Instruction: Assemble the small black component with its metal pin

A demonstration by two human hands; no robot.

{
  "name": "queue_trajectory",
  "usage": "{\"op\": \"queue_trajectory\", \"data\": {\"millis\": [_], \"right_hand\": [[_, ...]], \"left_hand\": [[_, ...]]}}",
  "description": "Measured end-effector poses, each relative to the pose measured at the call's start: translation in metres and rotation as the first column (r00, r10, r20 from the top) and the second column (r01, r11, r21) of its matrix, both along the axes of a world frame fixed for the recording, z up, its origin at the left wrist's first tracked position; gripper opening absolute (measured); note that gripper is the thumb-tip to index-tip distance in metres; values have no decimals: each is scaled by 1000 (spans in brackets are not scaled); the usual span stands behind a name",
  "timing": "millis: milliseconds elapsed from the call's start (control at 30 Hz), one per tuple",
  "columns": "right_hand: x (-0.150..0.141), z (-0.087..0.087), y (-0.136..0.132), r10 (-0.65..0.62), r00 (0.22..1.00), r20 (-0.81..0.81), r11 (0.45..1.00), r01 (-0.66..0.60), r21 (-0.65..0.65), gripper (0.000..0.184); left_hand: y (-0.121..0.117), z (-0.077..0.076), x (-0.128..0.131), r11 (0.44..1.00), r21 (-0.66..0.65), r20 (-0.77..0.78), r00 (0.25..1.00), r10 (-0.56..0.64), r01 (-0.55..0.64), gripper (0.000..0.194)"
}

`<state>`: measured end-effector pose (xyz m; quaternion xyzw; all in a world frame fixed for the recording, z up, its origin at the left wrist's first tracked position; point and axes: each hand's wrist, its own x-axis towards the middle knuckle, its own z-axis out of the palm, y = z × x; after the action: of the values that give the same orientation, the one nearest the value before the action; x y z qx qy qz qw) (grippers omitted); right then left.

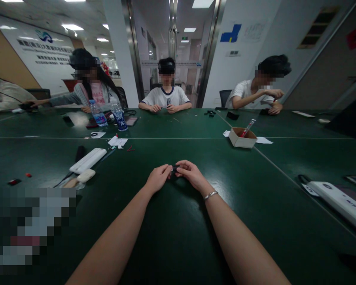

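My left hand (pixel 159 177) and my right hand (pixel 192 173) meet over the middle of the green table (pixel 178 237). Between their fingertips is a small dark object (pixel 175 169) with a shiny spot; its kind is too small to make out. Both hands pinch it, the left from one end and the right from the other. The fingers partly cover it. A silver bracelet (pixel 211 194) circles my right wrist.
A cardboard box (pixel 242 141) holding a red-and-clear tube stands ahead to the right. White power strips lie left (pixel 88 160) and right (pixel 341 202). Two bottles (pixel 98 114) (pixel 119 116), paper scraps (pixel 118 141) and several people (pixel 166 97) are across the table.
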<state>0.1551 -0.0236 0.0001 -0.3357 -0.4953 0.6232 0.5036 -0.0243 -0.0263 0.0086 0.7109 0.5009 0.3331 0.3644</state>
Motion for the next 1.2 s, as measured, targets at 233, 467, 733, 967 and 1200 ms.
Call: {"op": "queue_trajectory", "data": {"millis": [233, 467, 733, 967, 1200], "right_hand": [[0, 0, -1, -24, 1000, -11, 1000, 24, -6, 33], [1, 1, -2, -37, 999, -7, 999, 37, -19, 35], [-1, 2, -2, -53, 999, -3, 998, 53, -18, 37], [-1, 3, -4, -58, 997, -45, 998, 56, -25, 33], [0, 1, -3, -48, 998, -42, 999, 48, -6, 36]], "left_hand": [[4, -3, 0, 1000, 14, 30, 1000, 2, -2, 42], [9, -8, -1, 1000, -6, 69, 998, 10, -10, 37], [7, -8, -1, 1000, 5, 100, 995, -12, 11, 35], [5, -7, -1, 1000, 14, 116, 993, -12, 11, 37], [2, -4, -1, 1000, 1, 108, 994, -25, 25, 38]]}}
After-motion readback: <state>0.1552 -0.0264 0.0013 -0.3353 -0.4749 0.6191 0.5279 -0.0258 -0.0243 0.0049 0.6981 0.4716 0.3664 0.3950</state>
